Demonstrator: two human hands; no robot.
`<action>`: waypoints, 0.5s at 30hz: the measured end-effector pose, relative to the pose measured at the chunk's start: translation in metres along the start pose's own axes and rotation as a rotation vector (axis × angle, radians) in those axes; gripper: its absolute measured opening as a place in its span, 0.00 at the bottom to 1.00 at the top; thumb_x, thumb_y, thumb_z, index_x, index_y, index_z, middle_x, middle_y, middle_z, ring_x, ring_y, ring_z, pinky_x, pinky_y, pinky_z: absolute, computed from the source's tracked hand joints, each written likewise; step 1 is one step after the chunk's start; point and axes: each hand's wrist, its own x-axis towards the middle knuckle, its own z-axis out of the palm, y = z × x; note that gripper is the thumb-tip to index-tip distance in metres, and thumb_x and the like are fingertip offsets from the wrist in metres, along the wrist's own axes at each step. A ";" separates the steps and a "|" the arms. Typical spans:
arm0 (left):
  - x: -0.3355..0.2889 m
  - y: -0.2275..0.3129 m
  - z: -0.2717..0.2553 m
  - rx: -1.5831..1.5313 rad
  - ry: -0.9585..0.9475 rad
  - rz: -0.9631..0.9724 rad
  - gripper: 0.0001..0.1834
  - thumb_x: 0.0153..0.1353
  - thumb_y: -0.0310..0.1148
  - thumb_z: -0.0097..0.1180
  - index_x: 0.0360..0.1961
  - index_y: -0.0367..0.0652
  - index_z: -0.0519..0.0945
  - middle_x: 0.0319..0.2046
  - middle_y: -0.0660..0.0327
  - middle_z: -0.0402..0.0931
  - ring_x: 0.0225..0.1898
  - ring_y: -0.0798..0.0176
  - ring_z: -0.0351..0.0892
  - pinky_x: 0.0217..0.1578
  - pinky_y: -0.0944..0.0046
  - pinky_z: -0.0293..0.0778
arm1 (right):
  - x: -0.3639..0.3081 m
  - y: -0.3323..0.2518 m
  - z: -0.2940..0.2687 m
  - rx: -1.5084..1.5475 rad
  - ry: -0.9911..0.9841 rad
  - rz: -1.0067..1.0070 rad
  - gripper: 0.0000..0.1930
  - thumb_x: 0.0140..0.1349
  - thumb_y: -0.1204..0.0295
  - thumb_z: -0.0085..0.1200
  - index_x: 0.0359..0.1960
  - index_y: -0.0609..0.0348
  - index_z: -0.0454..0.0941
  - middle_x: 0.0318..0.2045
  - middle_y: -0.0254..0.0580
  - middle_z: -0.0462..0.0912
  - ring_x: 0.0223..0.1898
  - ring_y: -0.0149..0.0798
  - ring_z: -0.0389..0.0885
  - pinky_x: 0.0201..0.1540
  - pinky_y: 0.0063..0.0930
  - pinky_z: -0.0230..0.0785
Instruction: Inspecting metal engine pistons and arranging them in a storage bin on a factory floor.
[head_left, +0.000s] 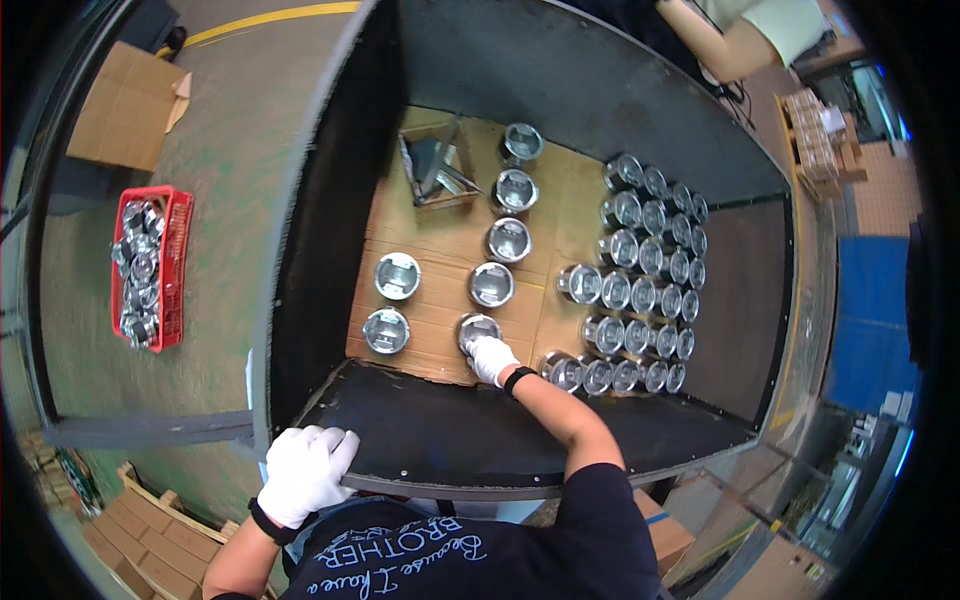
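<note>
My right hand [490,360], in a white glove, reaches into a deep black bin [420,420]. Its fingers are closed on a shiny metal piston [478,328] that stands on the cardboard lining. Part of that piston is hidden by the glove. Beyond it, more pistons [492,285] stand in a line running away from me. Two others [398,276] stand just left of that line. To the right, several rows of pistons [650,252] are packed side by side. My left hand [308,472], also gloved, curls its fingers over the bin's near left rim.
A small open box with dark flat pieces [438,170] sits at the bin's far left. On the floor to the left are a red crate [175,270] full of metal parts and a cardboard box [125,108]. Another person's arm [725,45] shows beyond the far wall.
</note>
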 end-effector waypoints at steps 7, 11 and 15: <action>0.017 0.000 -0.005 -0.028 0.038 -0.025 0.25 0.32 0.44 0.69 0.36 0.50 0.82 0.31 0.65 0.79 0.31 0.59 0.78 0.33 0.57 0.71 | -0.039 0.096 -0.104 -0.117 0.325 0.495 0.09 0.56 0.68 0.51 0.34 0.56 0.82 0.36 0.53 0.83 0.39 0.56 0.83 0.43 0.48 0.76; 0.010 0.001 -0.013 0.005 0.069 -0.042 0.23 0.32 0.44 0.67 0.34 0.50 0.81 0.28 0.64 0.78 0.29 0.58 0.79 0.31 0.56 0.72 | -0.036 0.174 -0.126 -0.554 0.306 0.603 0.10 0.59 0.71 0.49 0.37 0.54 0.84 0.44 0.47 0.83 0.48 0.45 0.80 0.46 0.45 0.72; 0.008 -0.002 -0.017 -0.018 -0.207 -0.073 0.21 0.30 0.46 0.64 0.30 0.52 0.78 0.20 0.62 0.75 0.23 0.51 0.79 0.22 0.49 0.73 | -0.013 0.206 -0.106 -0.314 0.265 0.585 0.25 0.73 0.55 0.31 0.63 0.49 0.71 0.65 0.44 0.69 0.66 0.43 0.65 0.71 0.47 0.48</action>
